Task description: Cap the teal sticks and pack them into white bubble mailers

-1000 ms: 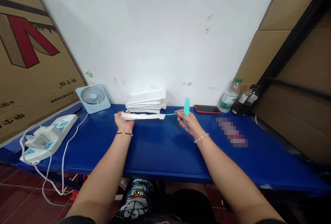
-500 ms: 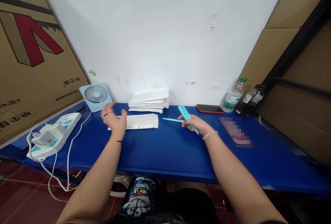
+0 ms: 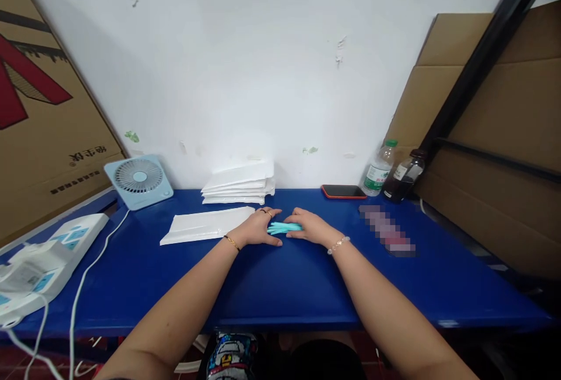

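A bundle of slim turquoise sticks [image 3: 284, 228], pen-like in shape, lies crosswise low over the blue table. My right hand [image 3: 310, 229] grips its right end, fingers and thumb closed round it. At the other end, my left hand [image 3: 258, 228] has thumb and fingers spread to either side of the tips; whether the palm touches them I cannot tell. A flat white padded envelope [image 3: 205, 225] lies on the table left of my left hand, its right end partly behind the fingers. Behind it is a stack of similar white envelopes [image 3: 236, 184] against the wall.
A light-blue fan [image 3: 140, 180] and a white power strip [image 3: 65, 257] with cables sit on the left. To the right are an orange-edged phone [image 3: 344, 192], a blurred-out flat device [image 3: 388, 231], a clear bottle [image 3: 379, 172] and a dark bottle [image 3: 403, 178].
My left hand has come right, to the sticks. The right hand has brought them lower and left, and the loose stick that stuck out is now gathered with the bundle.
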A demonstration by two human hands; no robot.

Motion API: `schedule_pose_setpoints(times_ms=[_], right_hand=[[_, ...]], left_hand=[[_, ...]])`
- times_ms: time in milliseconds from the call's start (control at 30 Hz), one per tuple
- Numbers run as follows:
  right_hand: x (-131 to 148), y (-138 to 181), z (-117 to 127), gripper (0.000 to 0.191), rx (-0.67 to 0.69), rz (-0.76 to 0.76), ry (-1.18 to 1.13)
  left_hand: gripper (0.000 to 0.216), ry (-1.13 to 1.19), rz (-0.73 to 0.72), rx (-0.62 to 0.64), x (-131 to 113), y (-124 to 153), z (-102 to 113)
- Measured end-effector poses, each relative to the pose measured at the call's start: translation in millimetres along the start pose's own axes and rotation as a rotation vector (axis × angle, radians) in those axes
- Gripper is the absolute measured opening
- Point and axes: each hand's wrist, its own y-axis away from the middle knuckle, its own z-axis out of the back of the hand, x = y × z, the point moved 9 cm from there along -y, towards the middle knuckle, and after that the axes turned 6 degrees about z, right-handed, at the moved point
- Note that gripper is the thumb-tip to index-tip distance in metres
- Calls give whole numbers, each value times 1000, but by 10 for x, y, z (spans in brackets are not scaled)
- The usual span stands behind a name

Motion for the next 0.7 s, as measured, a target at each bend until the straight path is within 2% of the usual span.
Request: schedule_pose_setpoints(times_ms=[100,167,333,433,533,633,700], right_hand=[[51,-19,32,46,-20,26,-48],[1,28,165,45,-78,-5,-96],[-399,310,550,42,-249,-186,-150],[-655,445,584,46,-253,-304,-126],[-715,450,523,42,-210,-320,-85],[-587,360,462,34,-189,-252,-66],[-479,282,414,30,-182,-211,-70]], left_hand=[[94,-46,18,2,35,19,-24],[90,-85,31,-14,10,41,-49],[89,-209,-21,-38,-271,96,-259],[84,-257,-95,30,-451,131,-478],[82,-251,-128,110,-524,169,-583],[77,-214,-155,112,-552,191,-493],[63,-181,-120,20,-501,165,-319]])
